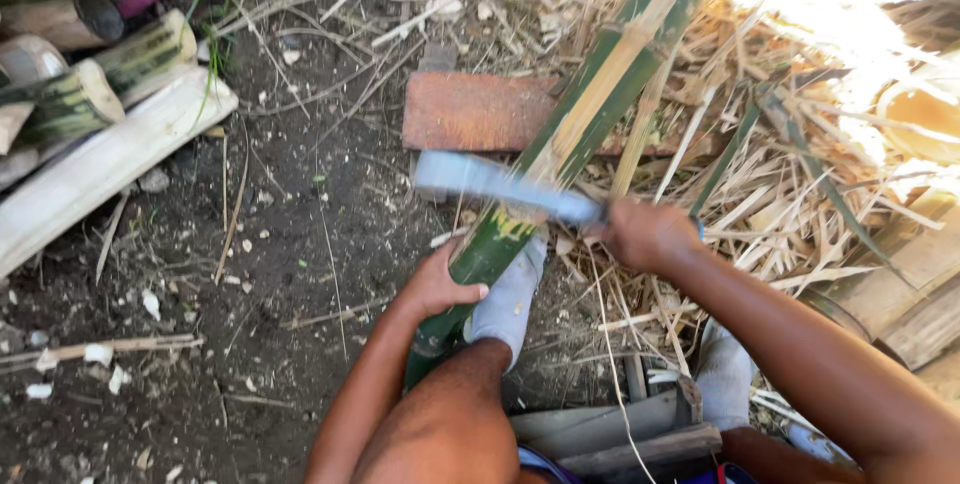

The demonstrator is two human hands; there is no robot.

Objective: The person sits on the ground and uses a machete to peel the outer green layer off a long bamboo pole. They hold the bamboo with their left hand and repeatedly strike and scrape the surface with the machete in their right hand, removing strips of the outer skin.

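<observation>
We grip the green bamboo pole (560, 144) with our left hand (437, 287), fingers wrapped around its near end where it slants up from the ground toward the far right, while our right hand (645, 234) is clenched around the handle of a long knife (500, 184) whose blade lies across the pole. To cut well, we judge the pole should be held firm against the sock-covered foot (507, 299) and our left fingers kept below the blade. We count one pole in hand, one knife, one flat brick (478, 111) behind it, and about six cut bamboo logs (100, 159) stacked at the far left.
</observation>
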